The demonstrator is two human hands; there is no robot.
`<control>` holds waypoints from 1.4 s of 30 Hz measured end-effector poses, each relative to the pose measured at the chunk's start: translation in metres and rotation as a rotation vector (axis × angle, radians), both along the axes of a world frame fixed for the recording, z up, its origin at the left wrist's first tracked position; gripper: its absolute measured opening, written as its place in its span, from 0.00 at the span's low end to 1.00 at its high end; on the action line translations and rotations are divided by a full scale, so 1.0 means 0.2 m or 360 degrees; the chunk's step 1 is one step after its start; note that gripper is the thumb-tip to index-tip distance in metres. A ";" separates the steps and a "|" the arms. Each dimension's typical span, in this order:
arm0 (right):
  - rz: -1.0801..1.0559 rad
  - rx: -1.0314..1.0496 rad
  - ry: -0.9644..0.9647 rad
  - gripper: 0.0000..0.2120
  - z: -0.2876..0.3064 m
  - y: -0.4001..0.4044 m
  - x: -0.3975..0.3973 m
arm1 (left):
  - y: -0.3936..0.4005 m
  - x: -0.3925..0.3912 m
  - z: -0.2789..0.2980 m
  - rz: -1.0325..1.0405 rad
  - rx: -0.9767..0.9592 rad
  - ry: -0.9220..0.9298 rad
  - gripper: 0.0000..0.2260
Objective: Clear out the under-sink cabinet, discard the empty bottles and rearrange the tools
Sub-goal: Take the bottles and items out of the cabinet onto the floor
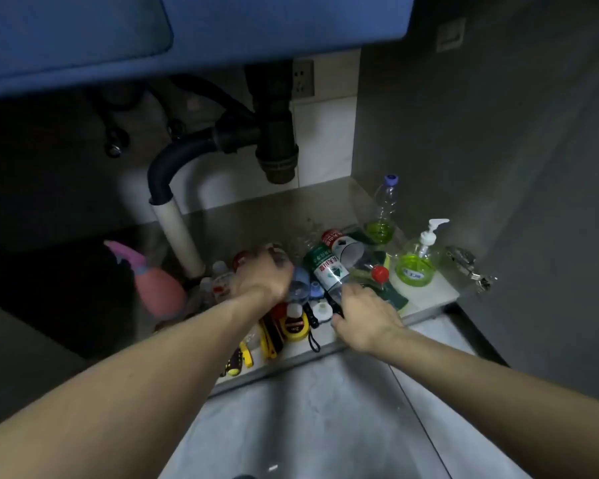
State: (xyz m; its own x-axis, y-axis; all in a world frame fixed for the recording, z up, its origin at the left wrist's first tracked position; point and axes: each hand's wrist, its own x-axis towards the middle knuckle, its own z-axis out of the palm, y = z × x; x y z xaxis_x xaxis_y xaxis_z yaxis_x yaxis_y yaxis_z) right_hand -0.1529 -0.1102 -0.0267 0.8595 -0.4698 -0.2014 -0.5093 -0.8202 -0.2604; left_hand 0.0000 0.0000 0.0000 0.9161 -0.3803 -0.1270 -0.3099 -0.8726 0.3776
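Observation:
Both arms reach into the open under-sink cabinet. My left hand (261, 276) curls round a clear plastic bottle (298, 286) lying in a heap of empty bottles. My right hand (363, 314) grips the lower end of a clear bottle with a green and white label (325, 267). A second bottle with a red and white label (343, 245) lies beside it. In front of the heap lie a yellow tape measure (294, 328), yellow-handled tools (268, 340) and a black strap (313, 335). What is under the hands is hidden.
A pink spray bottle (159, 285) stands at the left by the white drain pipe (179, 233). At the right stand a pump bottle with green liquid (417, 261) and a tall bottle with a purple cap (384, 209). A door hinge (467, 262) sticks out at the right.

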 end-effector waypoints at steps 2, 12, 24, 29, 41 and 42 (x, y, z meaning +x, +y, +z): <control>-0.0188 0.0017 -0.0112 0.24 -0.09 0.00 0.07 | -0.05 0.08 -0.06 0.0127 -0.0101 0.0036 0.30; -0.0647 0.0045 -0.0350 0.34 -0.39 -0.03 0.17 | -0.18 0.24 -0.29 0.0159 -0.0176 0.0067 0.45; -0.0849 0.0387 -0.0365 0.30 -0.24 -0.02 0.15 | -0.07 0.13 -0.16 0.0210 -0.0291 0.0033 0.29; -0.0747 0.0783 -0.0389 0.29 -0.10 0.08 -0.08 | 0.08 -0.06 0.03 0.0142 -0.0349 -0.0057 0.27; -0.0752 0.1006 -0.0253 0.23 0.25 0.24 -0.66 | 0.51 -0.79 0.22 0.0222 -0.0521 0.0129 0.28; -0.0758 0.0998 -0.0236 0.23 0.24 0.26 -0.69 | 0.55 -0.85 0.16 0.0261 -0.0561 0.0186 0.28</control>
State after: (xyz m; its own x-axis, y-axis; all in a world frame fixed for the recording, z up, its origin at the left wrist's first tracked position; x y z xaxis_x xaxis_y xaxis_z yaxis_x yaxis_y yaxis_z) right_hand -0.2918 -0.0575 0.0217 0.6337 -0.6300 -0.4489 -0.6917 -0.2017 -0.6935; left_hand -0.1708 0.1098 0.0322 0.9555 -0.2688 -0.1215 -0.1145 -0.7176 0.6870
